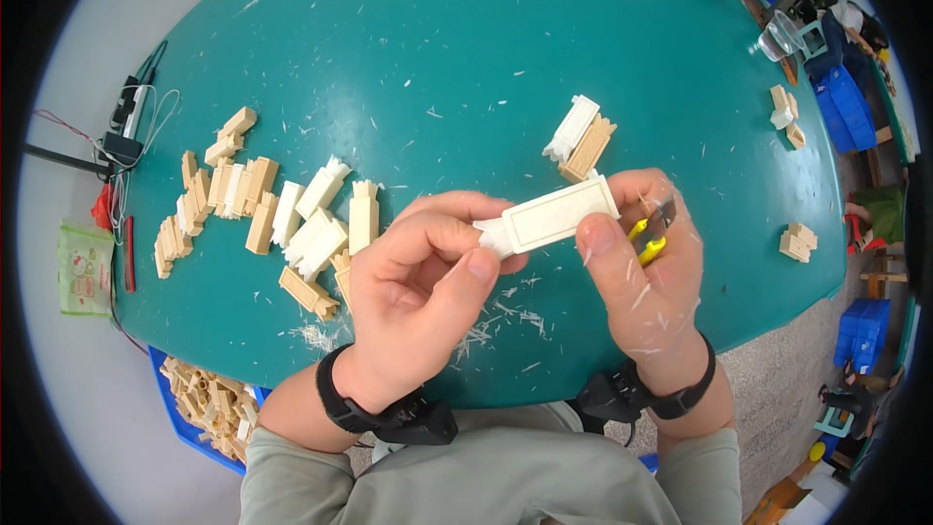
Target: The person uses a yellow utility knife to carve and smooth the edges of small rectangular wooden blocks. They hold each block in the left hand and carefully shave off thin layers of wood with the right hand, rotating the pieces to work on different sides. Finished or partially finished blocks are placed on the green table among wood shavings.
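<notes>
A cream rectangular block (561, 217) with a recessed panel and a jagged left end is held between my two hands, above the table. The fingers and thumb of my left hand (413, 282) pinch its jagged end. My right hand (656, 297) grips the other end with thumb and fingers. Tucked in that same hand is a small cutting tool with yellow handles (652, 250), its metal tip partly hidden by the fingers. Thin pale shavings cling to my right palm and wrist. Just beyond the held block lie a white block (573, 126) and a tan block (589, 147), side by side.
Several cream and tan blocks (316, 243) are grouped on the green table (437, 58) at left. Pale shavings (501, 321) scatter before me. A blue bin (199, 439) of pieces stands at lower left. Small block groups (799, 242) and a clear cup (779, 37) sit at right.
</notes>
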A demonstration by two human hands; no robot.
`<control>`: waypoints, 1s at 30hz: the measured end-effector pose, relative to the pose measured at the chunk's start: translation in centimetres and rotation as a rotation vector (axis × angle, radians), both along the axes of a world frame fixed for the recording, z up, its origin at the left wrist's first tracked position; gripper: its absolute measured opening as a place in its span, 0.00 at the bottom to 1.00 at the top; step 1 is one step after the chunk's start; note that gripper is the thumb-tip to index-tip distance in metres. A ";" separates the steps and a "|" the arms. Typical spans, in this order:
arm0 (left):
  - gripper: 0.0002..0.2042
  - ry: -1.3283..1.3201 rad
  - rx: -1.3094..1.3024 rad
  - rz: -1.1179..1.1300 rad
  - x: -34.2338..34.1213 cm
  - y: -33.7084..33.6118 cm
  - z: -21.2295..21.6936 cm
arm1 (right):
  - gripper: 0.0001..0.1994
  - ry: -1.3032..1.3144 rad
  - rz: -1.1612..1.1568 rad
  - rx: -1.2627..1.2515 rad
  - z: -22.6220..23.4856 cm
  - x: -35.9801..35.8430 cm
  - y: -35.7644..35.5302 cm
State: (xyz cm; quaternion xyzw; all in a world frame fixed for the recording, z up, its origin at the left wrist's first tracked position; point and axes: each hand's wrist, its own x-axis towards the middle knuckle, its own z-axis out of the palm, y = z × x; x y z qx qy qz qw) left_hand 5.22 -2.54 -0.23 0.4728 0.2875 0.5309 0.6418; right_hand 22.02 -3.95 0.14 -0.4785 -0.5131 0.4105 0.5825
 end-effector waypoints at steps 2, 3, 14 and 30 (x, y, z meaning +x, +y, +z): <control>0.05 -0.015 0.029 -0.037 -0.1 0.1 -0.2 | 0.10 -0.029 -0.016 0.018 0.0 0.1 0.0; 0.06 0.017 0.099 -0.033 0.0 0.0 0.0 | 0.10 0.014 -0.013 -0.030 0.4 0.1 0.0; 0.11 0.300 0.548 0.156 -0.3 0.3 -0.6 | 0.15 -0.379 0.084 0.242 -0.7 0.3 -0.3; 0.12 0.436 0.713 0.209 -0.6 0.3 -0.4 | 0.16 -0.564 0.093 0.282 -0.5 -0.4 -0.3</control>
